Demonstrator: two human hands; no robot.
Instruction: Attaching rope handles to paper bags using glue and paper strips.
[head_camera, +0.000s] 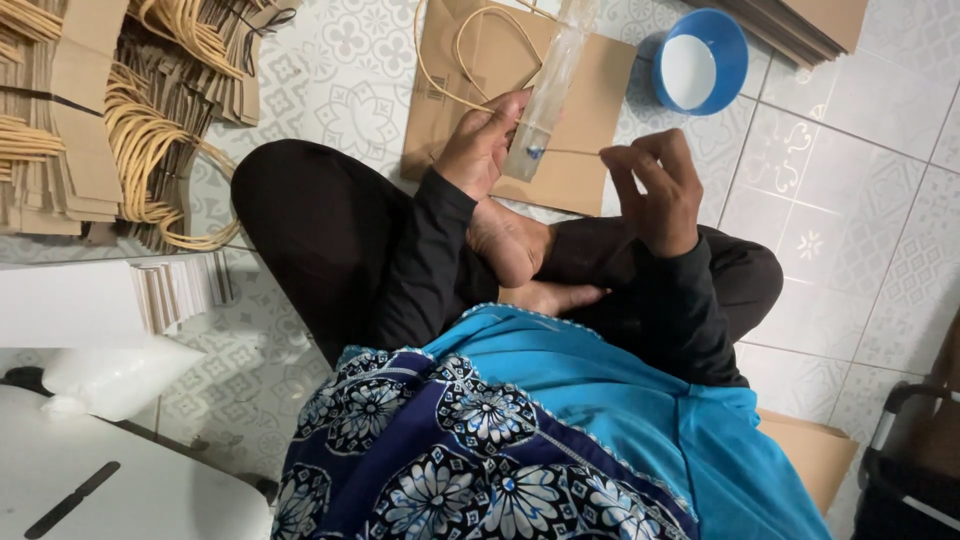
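You sit cross-legged on the patterned tile floor (880, 180), and both your hands are raised at about twelve o'clock from your lap. Your left hand (487, 140) is closed around the lower end of a clear plastic glue tube (545, 95), which leans up and away toward one o'clock, its blue-tipped bottom sitting just beside your thumb. Your right hand (655, 190), at three o'clock from the left one, is curled narrow, its thumb and forefinger pinched on the end of a thin tan paper cord (570, 151) that runs straight across to the tube's base. The cord's far part loops up over a flat brown paper bag (590, 110) lying on the tiles just beyond your hands, at twelve o'clock. At one o'clock from your right hand, well apart, stands a blue bowl (730, 50) with a white inside. Over at ten o'clock, heaps of brown paper pieces with cord handles (150, 140) are piled up, and at eight o'clock lies a stack of white card sheets (180, 290). Your bare feet (515, 245) rest crossed directly below your hands.
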